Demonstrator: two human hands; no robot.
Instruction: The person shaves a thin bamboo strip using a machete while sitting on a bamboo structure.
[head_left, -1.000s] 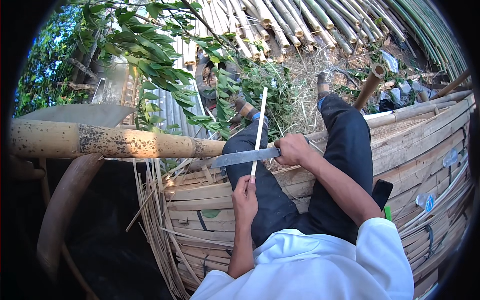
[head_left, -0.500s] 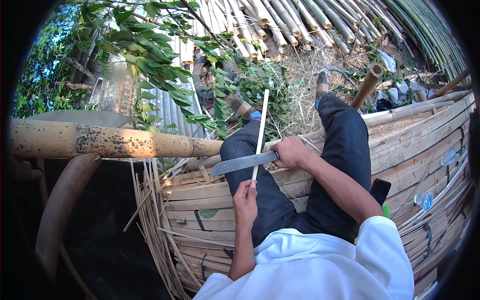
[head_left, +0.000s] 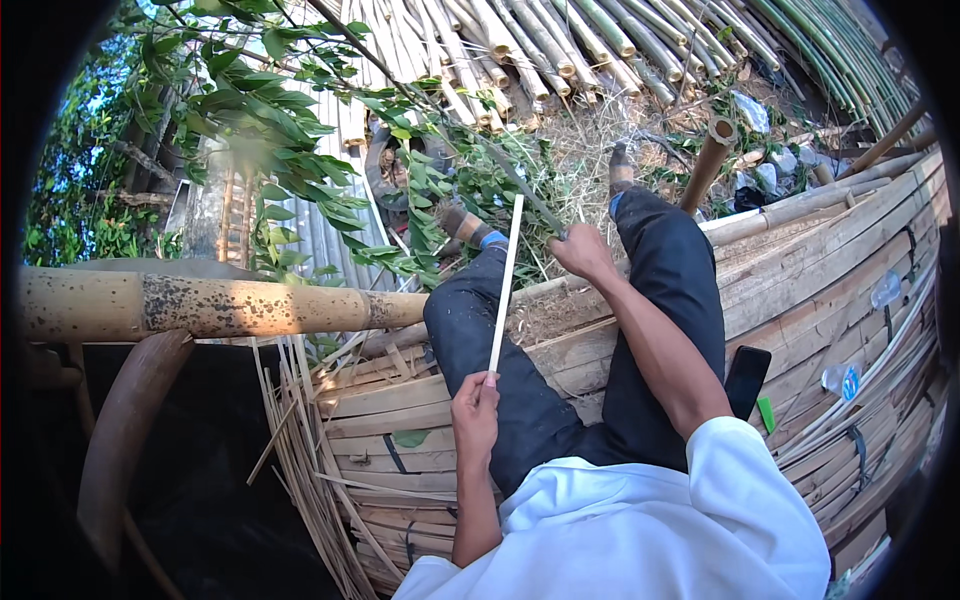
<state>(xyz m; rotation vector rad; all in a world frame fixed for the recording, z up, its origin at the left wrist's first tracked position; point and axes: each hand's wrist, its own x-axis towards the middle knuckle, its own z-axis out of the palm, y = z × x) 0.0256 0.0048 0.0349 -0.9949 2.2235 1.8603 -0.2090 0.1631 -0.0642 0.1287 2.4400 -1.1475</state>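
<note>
My left hand (head_left: 475,410) grips the near end of a thin pale bamboo strip (head_left: 505,280) that points up and away over my left thigh. Beyond the strip's far part, my right hand (head_left: 582,250) is closed on the handle of a long knife (head_left: 525,190), whose blade now angles up and to the left, lifted clear of the strip. I sit on a platform of split bamboo slats (head_left: 400,400) with both legs in dark trousers stretched forward.
A thick bamboo pole (head_left: 200,305) lies across the left. Thin loose bamboo strips (head_left: 310,450) hang off the platform's left edge. A black phone (head_left: 746,380) and a green object (head_left: 766,413) lie by my right hip. Stacked bamboo poles (head_left: 520,40) and leafy branches (head_left: 300,120) fill the far ground.
The knife lay across the strip over my thigh; my right hand has swept it forward and up, off the strip. My left hand still holds the strip's near end.
</note>
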